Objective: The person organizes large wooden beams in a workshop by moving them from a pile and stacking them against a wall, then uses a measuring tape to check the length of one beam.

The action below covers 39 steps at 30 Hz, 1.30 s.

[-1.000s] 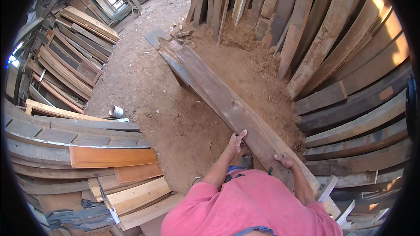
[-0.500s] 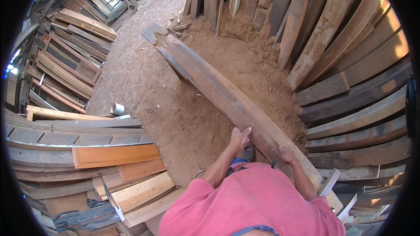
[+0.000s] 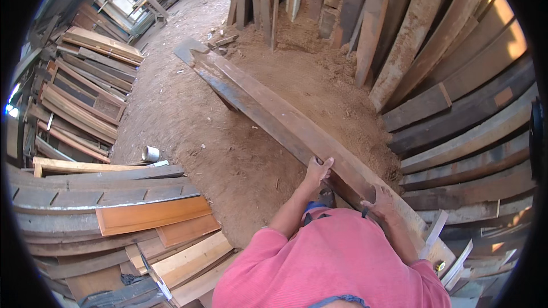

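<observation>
A long brown wooden plank (image 3: pixel 297 122) lies lengthwise on a narrow wooden bench (image 3: pixel 185 51), which runs from the far left to the near right. My left hand (image 3: pixel 317 172) grips the plank's near edge with its thumb up; the fingers' undersides are hidden. Farther right, my right hand (image 3: pixel 383 203) rests at the plank's surface, thumb and fingers spread apart. Beyond my right forearm, a small round yellow-and-black object (image 3: pixel 439 265) sits on the near end of the bench.
Tall boards (image 3: pixel 411 34) lean in rows at the back and right. Stacked frames (image 3: pixel 85 100) stand along the left. Nearer lie an orange-brown board (image 3: pixel 154 215) and other planks. A white cup-like container (image 3: pixel 150 154) is on the sawdust-strewn ground (image 3: pixel 228 154).
My right hand has opened from a closed grip, its thumb and fingers now spread on the plank. My left hand stays at the near edge. The view has shifted slightly.
</observation>
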Each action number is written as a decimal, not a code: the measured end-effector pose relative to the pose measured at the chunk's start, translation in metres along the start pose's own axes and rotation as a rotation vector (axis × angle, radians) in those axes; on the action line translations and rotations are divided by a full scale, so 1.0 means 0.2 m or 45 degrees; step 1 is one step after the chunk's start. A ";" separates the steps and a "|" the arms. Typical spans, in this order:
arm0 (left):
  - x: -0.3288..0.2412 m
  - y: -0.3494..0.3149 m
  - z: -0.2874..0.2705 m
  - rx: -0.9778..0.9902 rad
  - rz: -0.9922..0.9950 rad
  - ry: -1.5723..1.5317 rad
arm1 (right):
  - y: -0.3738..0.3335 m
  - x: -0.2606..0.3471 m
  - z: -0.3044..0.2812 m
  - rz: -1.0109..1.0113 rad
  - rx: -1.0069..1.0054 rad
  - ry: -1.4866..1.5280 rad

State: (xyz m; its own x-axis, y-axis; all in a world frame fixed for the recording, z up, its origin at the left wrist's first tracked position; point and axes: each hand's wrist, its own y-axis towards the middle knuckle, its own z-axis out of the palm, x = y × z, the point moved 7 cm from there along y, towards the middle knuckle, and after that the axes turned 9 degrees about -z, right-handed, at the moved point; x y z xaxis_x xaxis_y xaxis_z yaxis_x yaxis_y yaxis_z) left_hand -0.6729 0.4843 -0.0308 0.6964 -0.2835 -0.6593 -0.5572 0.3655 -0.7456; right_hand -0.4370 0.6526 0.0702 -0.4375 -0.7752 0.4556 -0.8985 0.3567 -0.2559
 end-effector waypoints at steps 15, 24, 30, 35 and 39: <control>-0.05 0.07 -0.06 0.165 0.307 0.089 | 0.01 0.01 0.01 0.152 0.113 -0.008; -0.05 -0.01 -0.01 0.114 -0.031 0.089 | -0.64 -0.75 -0.23 0.626 -0.582 0.203; 0.05 0.08 -0.07 0.052 -0.181 0.098 | -1.45 -1.25 -0.25 1.232 -0.718 0.164; 0.09 0.01 0.02 -0.094 -0.188 -0.080 | -1.87 -1.48 0.13 1.245 -0.849 0.378; 0.09 0.04 0.01 -0.083 -0.180 -0.102 | -1.74 -1.39 0.32 1.172 -0.999 0.971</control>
State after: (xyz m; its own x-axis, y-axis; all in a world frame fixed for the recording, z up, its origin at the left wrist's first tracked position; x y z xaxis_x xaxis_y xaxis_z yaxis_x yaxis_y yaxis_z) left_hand -0.6631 0.4837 -0.0482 0.8025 -0.2553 -0.5393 -0.4771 0.2682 -0.8369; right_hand -0.0003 0.7098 -0.0213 -0.5512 0.2616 0.7923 0.0341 0.9559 -0.2919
